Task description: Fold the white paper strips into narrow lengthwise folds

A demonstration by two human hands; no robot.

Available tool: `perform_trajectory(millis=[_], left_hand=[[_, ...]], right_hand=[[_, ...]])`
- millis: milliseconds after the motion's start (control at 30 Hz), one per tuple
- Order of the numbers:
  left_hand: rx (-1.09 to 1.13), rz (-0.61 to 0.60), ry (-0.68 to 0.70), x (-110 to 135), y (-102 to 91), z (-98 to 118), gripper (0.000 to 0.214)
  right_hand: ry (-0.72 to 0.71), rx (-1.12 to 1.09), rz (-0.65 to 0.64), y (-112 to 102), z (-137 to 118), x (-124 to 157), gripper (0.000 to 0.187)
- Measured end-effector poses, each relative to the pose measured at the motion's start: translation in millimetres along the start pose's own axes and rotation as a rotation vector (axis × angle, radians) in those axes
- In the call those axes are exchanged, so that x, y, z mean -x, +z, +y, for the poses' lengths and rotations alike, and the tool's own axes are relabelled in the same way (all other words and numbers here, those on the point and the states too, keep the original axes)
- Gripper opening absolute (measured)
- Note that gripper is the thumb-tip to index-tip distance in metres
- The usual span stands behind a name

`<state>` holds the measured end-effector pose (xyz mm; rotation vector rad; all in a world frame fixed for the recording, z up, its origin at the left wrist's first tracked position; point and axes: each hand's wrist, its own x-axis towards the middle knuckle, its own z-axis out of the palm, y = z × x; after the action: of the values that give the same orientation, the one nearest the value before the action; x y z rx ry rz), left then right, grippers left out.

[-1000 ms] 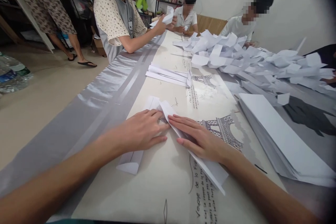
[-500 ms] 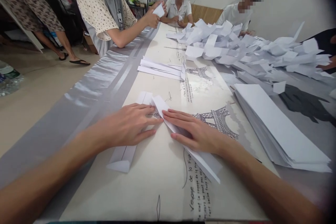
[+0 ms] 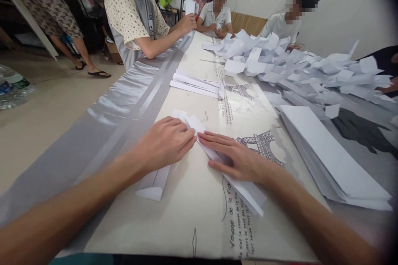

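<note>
Left hand: flat, palm down, fingers stretched and together, pressing on the left leg of the paper strip; it grips nothing.
Paper strip: long white strip lying on the table near the person, bent into an upside-down V. Its point lies just beyond the fingertips of both hands, and one leg runs back under each hand.
Right hand: also flat and spread open, palm down on the right leg of the strip. Its fingertips almost meet those of the left hand.
Water bottles: on the floor at the far left, well apart from the table.
Standing person: by the shelves at the back left, in sandals.
Seated person: dotted top, at the left edge of the table, holding up a white paper.
Grey band: shiny cloth along the table's left side.
Small pile: a few folded strips, beyond the hands.
Printed cloth: pale table cover with tower drawings and script, under both hands.
Heap: loose folded white papers, far right half of the table.
Flat stack: unfolded white sheets, right of the right hand, near it but apart.
Far people: two seated at the table's end.
</note>
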<state>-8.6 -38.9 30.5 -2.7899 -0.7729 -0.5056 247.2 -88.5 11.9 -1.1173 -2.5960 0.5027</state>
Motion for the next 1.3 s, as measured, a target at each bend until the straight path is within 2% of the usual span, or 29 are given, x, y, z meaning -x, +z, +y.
perform_trajectory(millis=[100,267,433,633,800,1033,1133,1233,1300], left_hand=[[-0.023,0.074,-0.030,3,12.9,13,0.036],[-0.037,-0.052,-0.008,10,32.4,18,0.046],[-0.012,-0.096,-0.034,7,25.0,16,0.042],[-0.018,-0.081,-0.028,8,25.0,17,0.034],[0.028,-0.162,-0.109,4,18.5,20,0.038],[0.040,-0.222,-0.138,1,12.6,20,0.038],[0.004,-0.168,-0.126,2,15.4,21,0.035],[-0.103,-0.087,-0.027,3,19.8,22,0.032],[-0.163,-0.091,0.019,3,21.1,23,0.035]], right_hand=[[-0.002,-0.004,-0.003,-1,-1,-1,0.064],[0.003,-0.032,-0.003,0,0,-1,0.064],[-0.003,-0.049,0.003,0,1,0,0.064],[-0.012,-0.077,0.009,-1,0,0,0.064],[-0.007,-0.071,-0.006,-2,-1,-1,0.065],[-0.012,-0.031,-0.026,-1,0,0,0.067],[-0.020,-0.019,-0.036,0,1,0,0.067],[-0.026,-0.022,-0.041,-1,0,-1,0.068],[-0.028,-0.024,-0.043,-1,0,-2,0.067]])
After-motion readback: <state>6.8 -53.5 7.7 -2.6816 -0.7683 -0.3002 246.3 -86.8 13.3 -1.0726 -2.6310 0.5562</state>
